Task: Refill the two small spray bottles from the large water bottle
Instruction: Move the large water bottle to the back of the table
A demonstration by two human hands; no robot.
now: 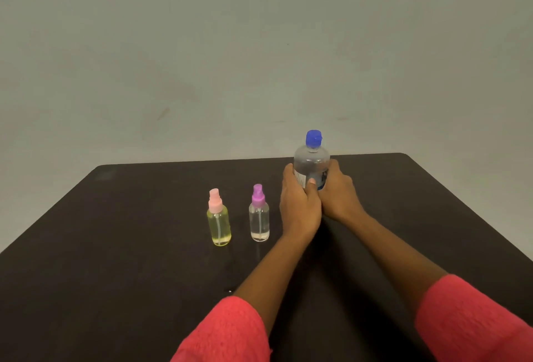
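The large clear water bottle (311, 159) with a blue cap stands upright toward the back of the dark table (115, 260). My left hand (298, 206) wraps its lower body from the left, and my right hand (339, 194) holds it from the right. Both hands hide the bottle's lower half. To the left stand two small spray bottles, both capped. The clear one with a purple sprayer (259, 217) is nearest my left hand. The yellowish one with a pink sprayer (219, 221) is further left.
A plain grey-green wall (259, 44) rises behind the table's far edge. Red sleeves cover both my forearms near the bottom of the view. A tiny white speck (230, 291) lies on the table near my left sleeve.
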